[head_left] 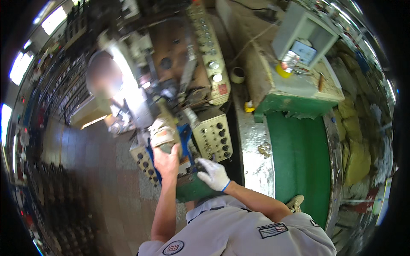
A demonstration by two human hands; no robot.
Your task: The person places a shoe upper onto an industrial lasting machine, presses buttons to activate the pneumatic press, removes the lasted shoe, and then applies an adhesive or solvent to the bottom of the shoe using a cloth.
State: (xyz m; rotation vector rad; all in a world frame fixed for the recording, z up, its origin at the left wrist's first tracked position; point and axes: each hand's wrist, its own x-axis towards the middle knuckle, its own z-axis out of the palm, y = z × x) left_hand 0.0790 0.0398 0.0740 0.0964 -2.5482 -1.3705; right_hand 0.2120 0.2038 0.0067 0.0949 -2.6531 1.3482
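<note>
My left hand (166, 161), bare, is closed around the near end of a pale beige shoe (163, 130) with a dark greyish heel end. The shoe's far end reaches in among the metal parts of a machine (166, 87), where blur hides its tip. My right hand (212, 174) wears a white glove with a blue cuff edge. Its fingers are apart and hold nothing that shows, just right of the shoe and below a cream control panel (213, 138) with black knobs. Blue machine parts (184, 135) flank the shoe.
A second knobbed panel (144, 161) sits left of my left hand. To the right run a metal ledge (258, 158) and a green surface (299, 158). Beyond them, a bench (307, 87) carries a grey open box (305, 36) and a yellow container (283, 71). Dark racks (60, 200) line the left.
</note>
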